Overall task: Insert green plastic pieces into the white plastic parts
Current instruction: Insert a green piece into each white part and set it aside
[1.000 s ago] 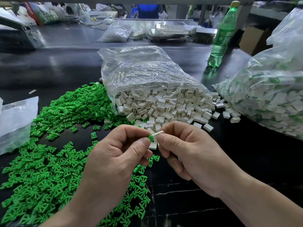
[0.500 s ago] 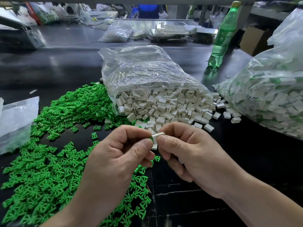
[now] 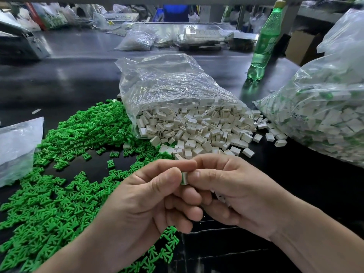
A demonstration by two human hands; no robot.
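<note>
green bottle (image 3: pixel 266 42), cardboard box (image 3: pixel 300 45), dark tabletop (image 3: pixel 78 79)

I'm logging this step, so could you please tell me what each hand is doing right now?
Left hand: closed, pinching the small white part.
Right hand: closed, pinching the same part from the other side.

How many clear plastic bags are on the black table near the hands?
3: an open bag of white parts in the middle, a full bag at right, a cut-off bag at the left edge. Others lie farther back.
</note>
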